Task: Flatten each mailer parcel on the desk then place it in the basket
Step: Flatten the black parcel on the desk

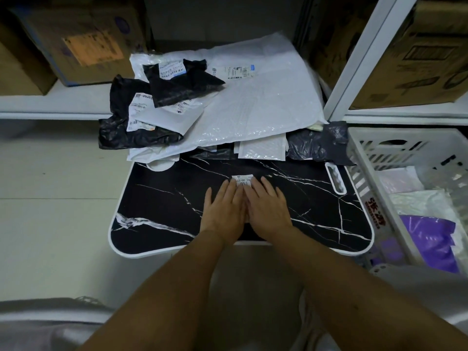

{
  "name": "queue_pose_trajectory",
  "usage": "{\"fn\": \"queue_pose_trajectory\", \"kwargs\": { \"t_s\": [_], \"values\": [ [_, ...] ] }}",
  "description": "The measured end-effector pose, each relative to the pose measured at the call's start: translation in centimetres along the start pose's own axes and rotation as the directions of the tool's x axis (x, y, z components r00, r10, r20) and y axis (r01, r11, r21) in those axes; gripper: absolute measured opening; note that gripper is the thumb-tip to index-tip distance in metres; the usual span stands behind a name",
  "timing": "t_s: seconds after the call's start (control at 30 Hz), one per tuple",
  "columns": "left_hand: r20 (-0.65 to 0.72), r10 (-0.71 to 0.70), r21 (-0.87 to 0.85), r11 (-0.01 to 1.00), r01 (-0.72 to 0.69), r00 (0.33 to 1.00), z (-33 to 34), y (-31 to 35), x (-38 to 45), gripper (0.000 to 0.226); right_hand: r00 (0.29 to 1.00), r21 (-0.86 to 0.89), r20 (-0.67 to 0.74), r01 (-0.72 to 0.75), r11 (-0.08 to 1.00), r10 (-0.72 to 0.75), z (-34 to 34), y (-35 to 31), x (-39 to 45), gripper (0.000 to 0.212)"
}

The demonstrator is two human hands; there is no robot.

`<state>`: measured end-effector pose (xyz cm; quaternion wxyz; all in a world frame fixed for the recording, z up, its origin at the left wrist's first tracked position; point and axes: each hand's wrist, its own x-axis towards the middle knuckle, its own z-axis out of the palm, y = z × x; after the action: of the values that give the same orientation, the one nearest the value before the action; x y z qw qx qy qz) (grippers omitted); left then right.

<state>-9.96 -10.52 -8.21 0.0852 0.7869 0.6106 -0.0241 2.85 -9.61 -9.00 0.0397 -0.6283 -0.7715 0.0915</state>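
**Watch out: the dark parcel is hard to see on the dark surface**

Both your hands lie flat, side by side, near the middle of the surface (pixel 152 198). Your left hand (pixel 224 209) and your right hand (pixel 268 206) press down with straight fingers. They are not grasping anything. Under them is a black mailer parcel (pixel 250 231). Only its white label (pixel 242 180) peeks out past your fingertips.

The parcel is almost the same colour as the surface, so its edges are hard to find. You could miss a corner and leave a bump in it. If you push toward yourself, it could slide off the near edge, because part of it seems to reach that edge already.

The pile of parcels (pixel 228 105) at the far edge leans over the surface. A bump from your hands could make some slip to the floor.

The basket (pixel 362 148) stands just beside the right edge and already holds some mailers. A floppy parcel dropped carelessly could fold up again.
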Motion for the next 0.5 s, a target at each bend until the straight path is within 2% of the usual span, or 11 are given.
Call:
{"fn": "queue_pose_trajectory", "kwargs": {
  "t_s": [0.07, 0.13, 0.3, 0.4, 0.5],
  "values": [
    [0.113, -0.009, 0.04, 0.999, 0.004, 0.994, 0.9, 0.2, 0.2, 0.063, 0.988, 0.035, 0.153, -0.033, 0.999, 0.027, 0.5, 0.9, 0.0, 0.052],
    [0.17, -0.009, 0.017, 1.0, 0.007, 0.985, 1.1, 0.2, 0.6, 0.062, 0.983, 0.041, 0.182, -0.043, 0.998, 0.035, 0.8, 1.2, -0.1, 0.054],
    [0.2, -0.01, 0.021, 1.0, 0.006, 0.98, 0.7, 0.0, 1.0, 0.058, 0.974, -0.001, 0.221, -0.041, 0.999, 0.04, 0.4, 1.0, 0.0, 0.055],
    [0.141, -0.008, 0.106, 0.994, -0.007, 0.99, -0.1, 0.2, 1.4, 0.056, 0.981, -0.002, 0.183, -0.061, 0.998, 0.06, 0.0, 0.6, 0.7, 0.051],
    [0.024, 0.024, 0.168, 0.985, -0.028, 0.999, -1.4, 0.7, 2.3, 0.051, 0.994, -0.118, 0.11, -0.008, 0.993, 0.021, -1.1, -0.1, 2.1, 0.045]
  ]
}}
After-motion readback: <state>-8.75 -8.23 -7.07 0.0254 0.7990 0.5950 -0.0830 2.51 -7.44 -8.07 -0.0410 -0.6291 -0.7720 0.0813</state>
